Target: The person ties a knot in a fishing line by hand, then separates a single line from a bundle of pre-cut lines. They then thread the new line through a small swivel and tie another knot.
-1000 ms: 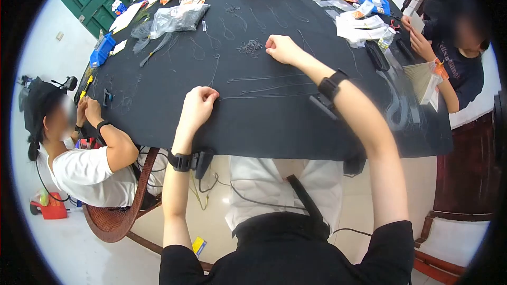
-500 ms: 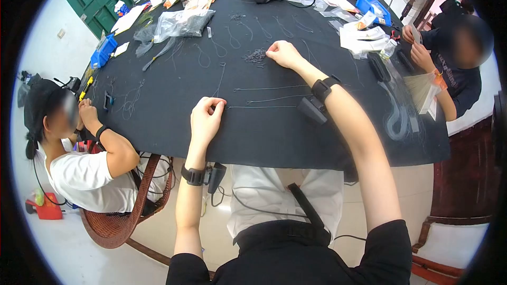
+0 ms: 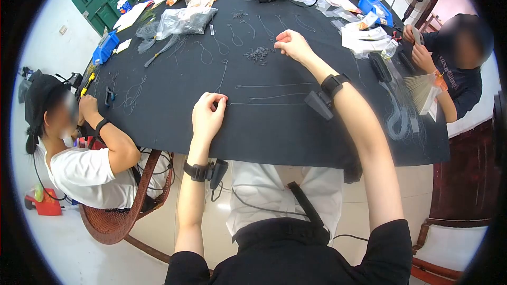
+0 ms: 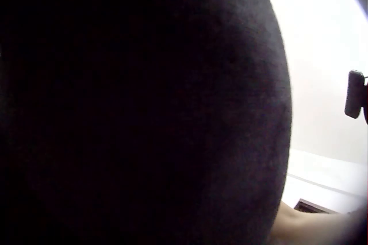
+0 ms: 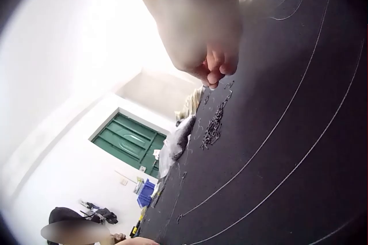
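Head cam: pile of dark pcs (image 3: 259, 55) just L of bunched R fingers (image 3: 285, 37), hold unclear.

Head feed: bright, fairly even light; I cannot tell its source. The table (image 3: 274, 134) reads matte and dark, its near edge bowed by the wide lens, corners vignetted to black. I log a white glint on the floor (image 3: 224, 207) in front of the table, and blurred patches over the faces of the person left of the table (image 3: 100, 171) and the person right of it (image 3: 465, 92). Right wrist feed: wall (image 5: 75, 170) beyond the table washed toward white; right hand (image 5: 201, 35) over the table largely out of focus. Left wrist feed: mostly crushed to black, remainder overexposed.
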{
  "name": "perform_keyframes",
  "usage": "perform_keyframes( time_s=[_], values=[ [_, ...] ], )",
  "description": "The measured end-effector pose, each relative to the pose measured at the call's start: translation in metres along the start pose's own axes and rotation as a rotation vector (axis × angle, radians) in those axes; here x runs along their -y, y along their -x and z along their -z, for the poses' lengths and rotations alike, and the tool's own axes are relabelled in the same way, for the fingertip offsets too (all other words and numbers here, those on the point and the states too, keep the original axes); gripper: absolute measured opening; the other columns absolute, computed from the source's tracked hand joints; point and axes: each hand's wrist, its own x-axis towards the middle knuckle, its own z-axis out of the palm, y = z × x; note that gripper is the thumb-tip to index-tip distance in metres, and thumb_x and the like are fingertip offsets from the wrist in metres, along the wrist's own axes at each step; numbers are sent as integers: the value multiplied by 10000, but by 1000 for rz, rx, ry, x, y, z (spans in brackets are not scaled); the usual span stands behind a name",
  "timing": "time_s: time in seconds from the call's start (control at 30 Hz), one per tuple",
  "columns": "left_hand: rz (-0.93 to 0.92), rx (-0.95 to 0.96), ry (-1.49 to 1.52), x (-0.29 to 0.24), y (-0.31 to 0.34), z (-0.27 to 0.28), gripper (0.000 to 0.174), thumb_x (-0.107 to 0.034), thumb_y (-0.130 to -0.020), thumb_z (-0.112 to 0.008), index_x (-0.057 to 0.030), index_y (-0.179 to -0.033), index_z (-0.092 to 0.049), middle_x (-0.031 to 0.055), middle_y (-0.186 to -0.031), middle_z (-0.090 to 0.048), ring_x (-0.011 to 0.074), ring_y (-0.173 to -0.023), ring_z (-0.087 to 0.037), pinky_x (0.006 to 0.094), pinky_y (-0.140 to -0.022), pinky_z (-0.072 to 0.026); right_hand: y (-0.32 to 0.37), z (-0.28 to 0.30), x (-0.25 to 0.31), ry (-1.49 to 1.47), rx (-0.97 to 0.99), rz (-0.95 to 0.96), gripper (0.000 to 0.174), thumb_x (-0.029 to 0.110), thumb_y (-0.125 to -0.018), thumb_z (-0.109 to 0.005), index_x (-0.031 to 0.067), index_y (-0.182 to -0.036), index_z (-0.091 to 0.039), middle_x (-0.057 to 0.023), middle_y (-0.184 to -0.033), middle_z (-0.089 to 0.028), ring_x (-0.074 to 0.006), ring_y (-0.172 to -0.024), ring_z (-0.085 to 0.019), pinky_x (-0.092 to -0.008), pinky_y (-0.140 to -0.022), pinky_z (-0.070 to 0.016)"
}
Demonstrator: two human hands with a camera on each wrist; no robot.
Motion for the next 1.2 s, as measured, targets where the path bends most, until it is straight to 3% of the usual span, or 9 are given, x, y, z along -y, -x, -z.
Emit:
perform_keyframes(
  time_s=[0.1,0.3,0.47,0.6,0.67,0.8,1.03,1.13,1.2],
  values=[
    [-14,-10,-1,1,0,0,118,-117,-779,-592,-43,-833,-666,34,-725,-564,105,-536,-425,239,-534,-372,2,2,4,-49,40,-14,240,75,-782,-611,-2,-996,-536,-51,-808,-626,-62,-573,-523,-193,-500,-421],
    [-37,-80,27,7,-2,-2,79,-99,-777,-597,-49,-802,-653,37,-713,-548,116,-528,-451,253,-515,-383,20,15,21,-501,45,-99,265,72,-760,-640,-46,-977,-541,-64,-757,-605,-78,-580,-524,-201,-486,-419],
    [-153,-218,94,-3,-1,0,79,-39,-795,-586,-25,-853,-638,38,-764,-550,89,-541,-425,226,-513,-365,110,54,56,-349,450,-202,187,39,-773,-618,2,-929,-522,-88,-813,-627,-75,-541,-506,-209,-498,-435],
    [-172,40,195,-39,8,-3,87,-44,-795,-588,-29,-864,-638,34,-774,-559,86,-559,-440,216,-522,-365,174,64,33,-260,695,-433,214,49,-743,-648,-39,-911,-548,-98,-753,-612,-111,-608,-567,-233,-526,-485],
    [-170,297,207,-63,12,-10,110,-77,-831,-567,-16,-892,-634,25,-826,-568,83,-657,-494,217,-600,-394,186,66,20,-246,661,-462,195,41,-750,-634,-47,-899,-543,-112,-768,-617,-127,-623,-580,-243,-543,-502],
    [-242,715,290,-103,17,-37,170,-121,-793,-617,-37,-937,-648,31,-776,-563,96,-609,-471,228,-577,-387,194,70,22,-328,625,-408,167,43,-778,-607,-39,-897,-523,-116,-788,-617,-122,-621,-575,-238,-549,-502],
    [-271,686,284,-118,14,-67,113,-95,-764,-637,-19,-844,-660,35,-717,-613,109,-592,-477,244,-561,-387,207,73,23,-393,558,-375,160,78,-802,-596,-18,-886,-500,-100,-794,-607,-122,-608,-567,-248,-557,-482],
    [-266,653,257,-120,17,-74,106,-80,-762,-633,-11,-841,-653,46,-722,-622,110,-607,-503,248,-573,-404,212,90,22,-181,359,-283,199,122,-811,-598,-23,-911,-507,-102,-796,-606,-129,-621,-578,-249,-554,-480],
    [-283,658,183,-123,18,-79,90,-59,-760,-621,-11,-830,-649,70,-715,-623,144,-602,-527,268,-580,-428,212,114,10,148,46,-89,194,165,-806,-612,-5,-871,-547,-70,-734,-601,-110,-600,-564,-240,-523,-452]
  ],
)
